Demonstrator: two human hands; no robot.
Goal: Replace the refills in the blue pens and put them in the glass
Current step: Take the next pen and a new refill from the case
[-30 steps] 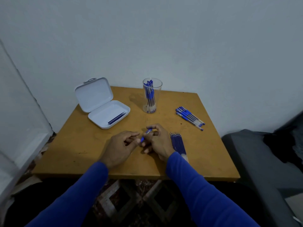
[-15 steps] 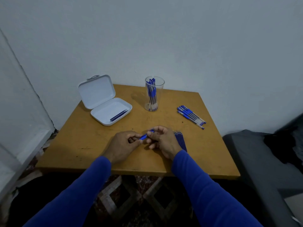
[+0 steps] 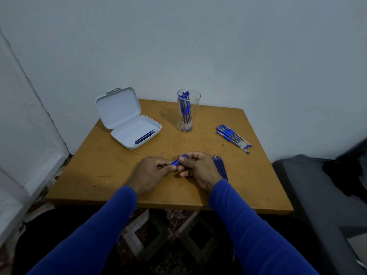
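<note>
Blue pen (image 3: 179,161) pinched between curled fingers of left hand (image 3: 152,171) and right hand (image 3: 198,169) above desk (image 3: 95,171). Several pens stood in glass (image 3: 188,110); pens awaiting refill (image 3: 234,138) laid right; task judged part-done.

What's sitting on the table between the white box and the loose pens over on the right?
In the head view, the glass with blue pens standing in it is between the open white box and the loose pens; otherwise bare table.
</note>
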